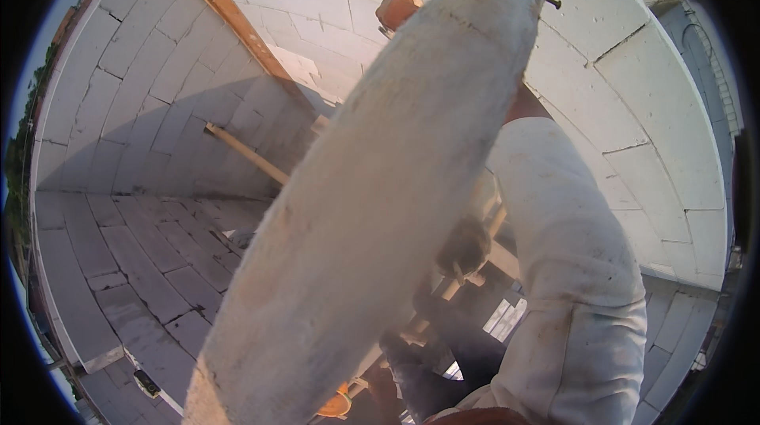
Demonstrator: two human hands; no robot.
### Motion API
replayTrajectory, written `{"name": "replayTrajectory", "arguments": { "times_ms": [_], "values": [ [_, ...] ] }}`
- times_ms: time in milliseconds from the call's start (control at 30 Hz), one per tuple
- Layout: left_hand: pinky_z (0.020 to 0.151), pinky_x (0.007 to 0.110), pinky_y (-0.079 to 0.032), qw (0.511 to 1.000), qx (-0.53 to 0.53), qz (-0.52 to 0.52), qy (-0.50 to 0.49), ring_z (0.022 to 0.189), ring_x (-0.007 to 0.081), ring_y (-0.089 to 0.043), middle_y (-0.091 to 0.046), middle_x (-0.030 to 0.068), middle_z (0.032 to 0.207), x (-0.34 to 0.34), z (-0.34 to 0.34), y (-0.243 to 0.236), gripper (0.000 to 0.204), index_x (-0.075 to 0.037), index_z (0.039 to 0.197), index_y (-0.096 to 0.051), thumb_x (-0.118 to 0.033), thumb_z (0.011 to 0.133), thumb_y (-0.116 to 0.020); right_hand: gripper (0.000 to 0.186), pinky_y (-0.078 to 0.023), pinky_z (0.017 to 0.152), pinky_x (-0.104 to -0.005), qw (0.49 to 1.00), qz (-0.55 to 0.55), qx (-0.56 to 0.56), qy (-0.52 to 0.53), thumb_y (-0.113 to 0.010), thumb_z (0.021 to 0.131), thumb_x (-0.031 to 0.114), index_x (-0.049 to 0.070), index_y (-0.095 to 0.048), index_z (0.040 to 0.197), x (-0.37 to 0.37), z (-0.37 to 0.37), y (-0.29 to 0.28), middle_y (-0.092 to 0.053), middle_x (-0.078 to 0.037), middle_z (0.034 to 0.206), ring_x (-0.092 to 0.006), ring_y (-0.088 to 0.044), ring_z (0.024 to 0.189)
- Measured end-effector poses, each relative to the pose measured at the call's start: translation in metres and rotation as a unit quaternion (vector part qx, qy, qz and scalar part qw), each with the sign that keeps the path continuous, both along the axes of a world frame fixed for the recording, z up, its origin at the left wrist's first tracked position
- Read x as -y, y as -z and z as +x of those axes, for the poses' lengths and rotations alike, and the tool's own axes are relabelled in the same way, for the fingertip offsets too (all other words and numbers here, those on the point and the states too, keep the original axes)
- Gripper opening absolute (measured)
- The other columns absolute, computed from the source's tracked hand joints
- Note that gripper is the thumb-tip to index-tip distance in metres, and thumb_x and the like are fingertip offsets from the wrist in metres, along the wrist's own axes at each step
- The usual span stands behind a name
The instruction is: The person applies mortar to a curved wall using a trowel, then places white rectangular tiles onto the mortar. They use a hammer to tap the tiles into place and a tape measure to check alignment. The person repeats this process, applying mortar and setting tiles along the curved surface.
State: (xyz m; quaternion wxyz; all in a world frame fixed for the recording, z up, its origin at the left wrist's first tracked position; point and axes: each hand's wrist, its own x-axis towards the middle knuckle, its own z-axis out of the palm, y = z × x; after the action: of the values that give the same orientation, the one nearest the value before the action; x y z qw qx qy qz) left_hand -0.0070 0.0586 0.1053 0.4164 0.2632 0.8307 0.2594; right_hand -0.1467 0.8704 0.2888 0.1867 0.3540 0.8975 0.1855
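Note:
A big white aerated-concrete block [372, 211] fills the middle of the view, tilted from lower left to upper right and close to the camera. My right arm in a dusty white sleeve [570, 267] rises from the lower right and passes behind the block. My right hand [398, 7] shows as reddish fingers at the block's far upper edge, gripping it. My left hand is not visible; the block may hide it. A metal pin [552, 3] sticks out near the block's top end.
Curved walls of white blocks [649, 108] surround the space, with a wooden beam [229, 13] leaning at upper left and a plank [245, 152] below it. Under the block are my dark trousers [431, 377], a dark shoe [463, 247] on wooden rungs, and an orange object [336, 405].

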Motion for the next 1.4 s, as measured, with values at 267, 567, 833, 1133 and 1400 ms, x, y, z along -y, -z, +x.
{"name": "replayTrajectory", "arguments": {
  "times_ms": [267,567,833,1133,1400],
  "values": [
    [0.116,0.056,-0.035,0.917,-0.326,0.210,0.096,0.142,0.0403,-0.042,-0.047,0.0158,0.152,-0.273,-0.097,-0.170,0.066,-0.012,0.145,-0.050,-0.008,0.086,-0.077,0.042,-0.059,0.082,-0.0449,0.985,-0.112,-0.114,-0.059,-0.064,0.091,0.013,0.022,-0.070,0.131,0.032,0.008,-0.046,-0.074,-0.007,0.118,-0.0288,-0.073,0.106],
    [0.114,0.056,-0.033,0.884,-0.418,0.015,0.207,0.143,0.0353,-0.037,-0.035,0.0152,0.157,-0.424,-0.150,-0.099,0.111,-0.022,0.165,-0.020,-0.036,0.078,-0.087,0.037,-0.061,0.080,-0.0456,0.994,-0.077,-0.061,-0.038,-0.061,0.093,0.016,0.023,-0.072,0.127,-0.011,0.027,-0.047,-0.075,-0.008,0.116,-0.0292,-0.074,0.105],
    [0.110,0.054,-0.038,0.901,-0.368,-0.079,0.218,0.139,0.0347,-0.044,-0.041,0.0136,0.154,-0.425,-0.151,-0.129,0.104,-0.023,0.166,-0.020,-0.036,0.083,-0.083,0.031,-0.062,0.077,-0.0454,0.989,-0.143,0.047,0.005,-0.074,0.079,0.006,0.012,-0.077,0.110,-0.010,-0.012,-0.039,-0.075,-0.009,0.117,-0.0291,-0.074,0.103],
    [0.109,0.053,-0.041,0.911,-0.350,-0.078,0.202,0.137,0.0360,-0.044,-0.043,0.0141,0.151,-0.420,-0.162,-0.100,0.100,-0.024,0.164,-0.022,-0.037,0.084,-0.081,0.043,-0.061,0.078,-0.0447,0.992,-0.113,0.045,-0.021,-0.077,0.080,0.011,0.014,-0.073,0.123,-0.007,-0.007,-0.033,-0.076,-0.010,0.114,-0.0321,-0.074,0.102],
    [0.101,0.051,-0.044,0.882,-0.410,-0.077,0.217,0.129,0.0319,-0.050,-0.045,0.0124,0.148,-0.428,-0.145,-0.126,0.109,-0.026,0.166,-0.016,-0.036,0.082,-0.085,0.059,-0.056,0.090,-0.0487,0.800,-0.222,-0.557,-0.023,-0.057,0.098,0.025,0.012,-0.042,0.154,0.052,0.170,0.015,-0.071,-0.026,0.115,-0.0442,-0.069,0.102]
  ]
}}
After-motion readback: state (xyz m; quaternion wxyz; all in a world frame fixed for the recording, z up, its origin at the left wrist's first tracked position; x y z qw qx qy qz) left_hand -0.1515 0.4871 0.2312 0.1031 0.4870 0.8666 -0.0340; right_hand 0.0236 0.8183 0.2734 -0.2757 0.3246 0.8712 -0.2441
